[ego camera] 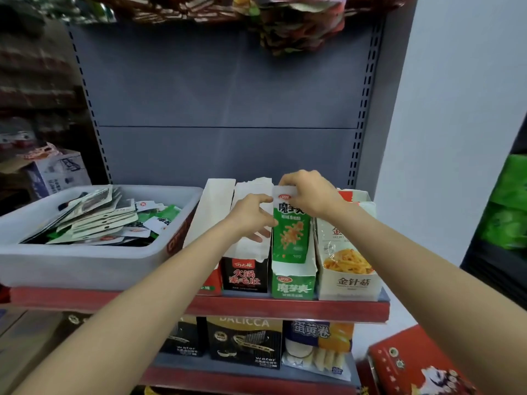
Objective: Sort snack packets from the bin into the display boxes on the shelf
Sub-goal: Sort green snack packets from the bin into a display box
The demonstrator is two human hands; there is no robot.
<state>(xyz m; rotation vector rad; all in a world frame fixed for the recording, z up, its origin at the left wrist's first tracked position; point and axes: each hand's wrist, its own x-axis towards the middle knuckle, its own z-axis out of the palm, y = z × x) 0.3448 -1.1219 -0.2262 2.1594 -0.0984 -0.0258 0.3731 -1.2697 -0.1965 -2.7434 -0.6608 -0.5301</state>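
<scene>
The right hand (309,195) pinches the top of a green packet (291,226) standing in the green box (293,283). The left hand (251,215) touches its left edge, fingers relaxed.

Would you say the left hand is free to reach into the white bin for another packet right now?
Probably yes: the left hand only steadies the green packet, which the right hand grips from above, and the white bin sits open-topped just beside it, nothing between.
</scene>
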